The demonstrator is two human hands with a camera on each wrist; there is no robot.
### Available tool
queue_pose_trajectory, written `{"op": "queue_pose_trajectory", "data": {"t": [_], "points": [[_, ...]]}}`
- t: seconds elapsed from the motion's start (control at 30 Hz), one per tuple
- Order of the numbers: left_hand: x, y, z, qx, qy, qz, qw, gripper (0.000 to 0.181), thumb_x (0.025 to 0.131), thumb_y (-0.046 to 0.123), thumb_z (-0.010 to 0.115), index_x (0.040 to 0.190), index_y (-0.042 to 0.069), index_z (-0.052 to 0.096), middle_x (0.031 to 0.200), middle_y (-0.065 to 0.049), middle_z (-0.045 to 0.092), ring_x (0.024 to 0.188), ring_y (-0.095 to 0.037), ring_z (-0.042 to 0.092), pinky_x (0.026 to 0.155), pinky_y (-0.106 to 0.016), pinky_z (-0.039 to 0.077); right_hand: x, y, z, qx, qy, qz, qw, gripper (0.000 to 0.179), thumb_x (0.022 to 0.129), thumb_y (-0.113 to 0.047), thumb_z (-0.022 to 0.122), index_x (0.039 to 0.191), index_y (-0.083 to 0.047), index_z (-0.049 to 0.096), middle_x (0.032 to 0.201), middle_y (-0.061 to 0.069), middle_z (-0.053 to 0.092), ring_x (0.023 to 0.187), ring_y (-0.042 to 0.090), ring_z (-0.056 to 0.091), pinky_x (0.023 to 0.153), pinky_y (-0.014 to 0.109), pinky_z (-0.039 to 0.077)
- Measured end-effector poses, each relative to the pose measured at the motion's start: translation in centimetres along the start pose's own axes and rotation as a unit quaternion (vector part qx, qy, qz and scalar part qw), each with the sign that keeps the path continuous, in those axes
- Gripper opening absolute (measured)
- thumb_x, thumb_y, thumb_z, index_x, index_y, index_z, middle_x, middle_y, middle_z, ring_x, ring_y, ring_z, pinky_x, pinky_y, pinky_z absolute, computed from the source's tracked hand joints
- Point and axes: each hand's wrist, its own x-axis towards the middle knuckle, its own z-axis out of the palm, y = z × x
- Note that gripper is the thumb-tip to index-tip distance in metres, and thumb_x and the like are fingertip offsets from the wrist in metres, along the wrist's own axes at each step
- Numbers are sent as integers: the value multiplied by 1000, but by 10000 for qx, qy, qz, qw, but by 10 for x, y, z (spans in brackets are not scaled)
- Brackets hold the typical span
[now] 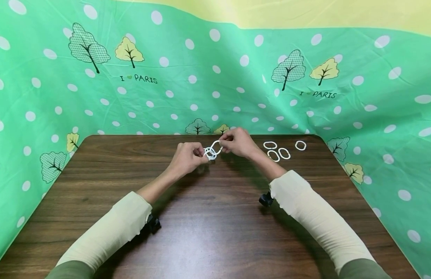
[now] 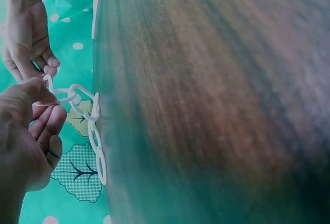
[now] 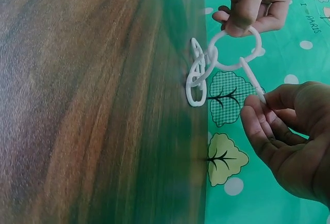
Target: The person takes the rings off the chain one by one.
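My left hand [image 1: 187, 157] pinches a white plastic chain link [image 3: 260, 44] between thumb and fingers. From that link, several joined white links [image 3: 190, 98] hang down and lie over the table by its far edge. My right hand [image 1: 239, 143] is a little to the right and pinches another white link [image 3: 249, 74] by one end. In the right wrist view, the other end of this link passes through the ring in my left hand. Both hands are raised over the far part of the table, close together.
Several loose white links [image 1: 289, 155] lie on the dark wooden table [image 1: 215, 224], right of my right hand. A green dotted cloth [image 1: 215, 77] hangs behind the table's far edge and along its sides. Black wrist cameras [image 1: 266, 199] stick out below both sleeves.
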Motion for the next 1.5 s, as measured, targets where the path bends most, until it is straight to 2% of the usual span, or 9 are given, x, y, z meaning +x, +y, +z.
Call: {"op": "queue_pose_trajectory", "data": {"t": [0.1, 0.17, 0.33, 0.47, 0.7, 0.93, 1.23, 1.4, 1.5], "points": [[0, 1, -1, 55, -35, 55, 10000, 15, 84, 14, 91, 79, 13, 77, 77, -2, 80, 66, -11, 68, 66, -27, 53, 0, 0, 1, 3, 41, 51, 10000, 16, 107, -8, 74, 113, 4, 84, 94, 20, 84, 70, 11, 78, 85, 56, 69], [0, 2, -3, 109, -49, 113, 9999, 15, 84, 13, 91, 79, 13, 76, 76, -2, 79, 67, -11, 67, 66, -27, 53, 2, 1, 1, -88, 105, 101, 9999, 18, 107, -9, 73, 115, 4, 84, 95, 19, 84, 72, 12, 78, 80, 48, 70], [-1, -1, -6, 41, -127, 48, 9999, 12, 83, 11, 88, 79, 11, 77, 77, -3, 79, 67, -10, 68, 67, -28, 54, 7, 11, -15, -328, 363, 369, 9981, 27, 110, -13, 68, 126, 5, 80, 105, 20, 84, 83, 26, 81, 71, 31, 65], [-2, -3, -8, -85, -130, -49, 9999, 6, 84, 10, 86, 83, 11, 80, 79, -4, 81, 69, -11, 70, 67, -27, 55, 8, 22, -26, -373, 468, 495, 9970, 27, 111, -13, 68, 126, 6, 81, 103, 20, 84, 85, 30, 82, 66, 22, 59], [-1, -2, -8, -114, -190, -114, 9997, 4, 87, 13, 84, 88, 9, 83, 83, -4, 83, 72, -12, 72, 70, -25, 56, 5, 26, -28, -363, 374, 494, 9974, 25, 110, -13, 69, 122, 6, 82, 102, 20, 85, 90, 37, 83, 71, 29, 65], [1, -1, -9, -84, -315, -168, 9993, 6, 94, 15, 87, 92, 10, 86, 88, -5, 85, 80, -14, 78, 76, -27, 59, 0, 28, -38, -424, 347, 576, 9968, 28, 112, -16, 67, 125, 4, 81, 104, 20, 85, 97, 42, 82, 66, 22, 57], [4, 1, -11, -220, -315, -111, 9992, 11, 97, 20, 91, 92, 11, 86, 86, -4, 86, 78, -9, 77, 67, -24, 52, -10, 33, -49, -473, 275, 469, 9974, 25, 113, -14, 69, 123, 5, 81, 105, 23, 84, 97, 45, 81, 67, 23, 57], [5, 1, -12, -454, -267, -159, 9985, 11, 97, 18, 91, 97, 9, 85, 91, -6, 87, 77, -11, 78, 67, -24, 55, -17, 38, -54, -523, 203, 498, 9972, 27, 113, -17, 68, 125, 4, 81, 106, 21, 84, 98, 44, 81, 73, 28, 61], [6, 1, -14, -513, -216, -197, 9983, 12, 97, 18, 91, 99, 8, 85, 93, -7, 87, 80, -13, 79, 69, -24, 57, -21, 40, -58, -662, 208, 491, 9964, 27, 114, -19, 68, 126, 1, 82, 105, 19, 85, 98, 43, 80, 72, 27, 58]]}}
